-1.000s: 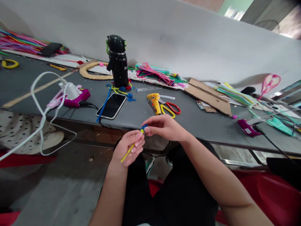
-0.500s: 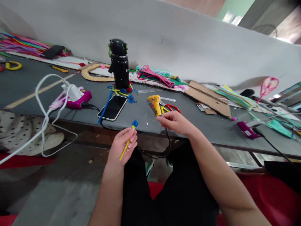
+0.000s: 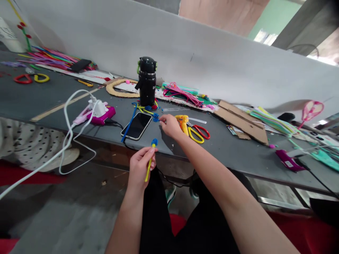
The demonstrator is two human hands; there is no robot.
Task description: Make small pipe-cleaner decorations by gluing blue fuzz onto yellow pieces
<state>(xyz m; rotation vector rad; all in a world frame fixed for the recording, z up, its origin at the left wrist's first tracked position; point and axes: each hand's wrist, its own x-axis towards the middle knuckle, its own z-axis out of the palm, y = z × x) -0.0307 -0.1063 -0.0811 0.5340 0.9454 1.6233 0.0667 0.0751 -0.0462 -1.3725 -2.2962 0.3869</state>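
Observation:
My left hand point(image 3: 142, 163) pinches a yellow pipe cleaner point(image 3: 148, 170) with a curled blue tuft point(image 3: 154, 142) at its upper end, held upright just in front of the table edge. My right hand point(image 3: 169, 124) reaches over the table, fingertips drawn together at the edge of a small blue pipe-cleaner piece point(image 3: 155, 117). Beside that piece lies a phone point(image 3: 139, 126) with a blue pipe cleaner point(image 3: 129, 123) across its left side. A yellow hot glue gun point(image 3: 183, 123), partly hidden by my right hand, rests against scissors point(image 3: 197, 134) with red and yellow handles.
A black bottle point(image 3: 147, 83) stands behind the phone. At left is a purple power adapter point(image 3: 104, 115) with looping white cables point(image 3: 70, 132). Cardboard strips point(image 3: 242, 123) and bundled pipe cleaners point(image 3: 182, 94) lie along the wall. A second purple block point(image 3: 288, 161) sits at right.
My right hand has let go of the glue gun and moved left to the blue pieces by the phone. My left hand still holds the yellow pipe cleaner. The view has shifted slightly.

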